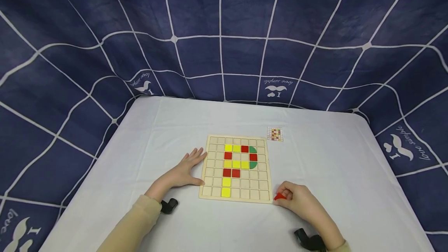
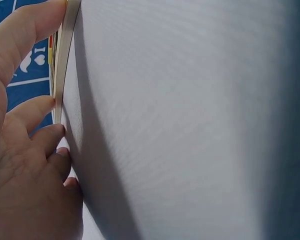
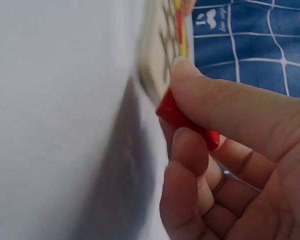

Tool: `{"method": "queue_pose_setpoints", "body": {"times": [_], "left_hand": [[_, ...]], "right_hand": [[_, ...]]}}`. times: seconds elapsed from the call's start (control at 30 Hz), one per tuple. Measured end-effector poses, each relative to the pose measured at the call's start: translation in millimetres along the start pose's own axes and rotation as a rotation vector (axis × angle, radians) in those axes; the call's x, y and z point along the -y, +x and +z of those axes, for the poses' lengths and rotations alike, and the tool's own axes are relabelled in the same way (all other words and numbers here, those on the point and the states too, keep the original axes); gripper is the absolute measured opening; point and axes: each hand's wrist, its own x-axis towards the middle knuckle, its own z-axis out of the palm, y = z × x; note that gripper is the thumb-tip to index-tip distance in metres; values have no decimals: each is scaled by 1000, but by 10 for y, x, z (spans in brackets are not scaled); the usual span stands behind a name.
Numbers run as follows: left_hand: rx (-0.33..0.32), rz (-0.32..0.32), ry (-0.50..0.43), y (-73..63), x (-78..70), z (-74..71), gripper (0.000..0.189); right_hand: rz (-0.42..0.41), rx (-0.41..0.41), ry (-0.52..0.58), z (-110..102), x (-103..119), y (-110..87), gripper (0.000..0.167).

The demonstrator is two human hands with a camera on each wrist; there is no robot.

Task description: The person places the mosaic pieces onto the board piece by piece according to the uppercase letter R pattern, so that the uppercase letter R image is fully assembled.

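Note:
A square wooden grid board (image 1: 215,172) lies on the white cloth. Yellow and red square tiles (image 1: 236,173) and green quarter-round tiles (image 1: 253,165) fill some of its cells. At the board's left side my left hand (image 1: 182,172) is spread, its thumb and a fingertip touching the edge; the left wrist view shows the same contact. My right hand (image 1: 298,200) pinches a small red block (image 3: 177,112) between thumb and fingers, just beside the board's near right corner. Its full shape is partly hidden by the fingers.
Beyond the board's far right corner lies a small card (image 1: 275,134) printed with a coloured grid pattern. White cloth (image 1: 168,127) covers the table. A dark blue curtain (image 1: 196,7) with white lines surrounds the back and sides.

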Motion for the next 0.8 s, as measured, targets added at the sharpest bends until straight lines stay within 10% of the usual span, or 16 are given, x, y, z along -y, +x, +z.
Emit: {"method": "queue_pose_setpoints", "body": {"times": [0.8], "left_hand": [[-6,12,0,8,5,-4,101]], "right_hand": [[-165,2,124,344,460,515,10]]}}
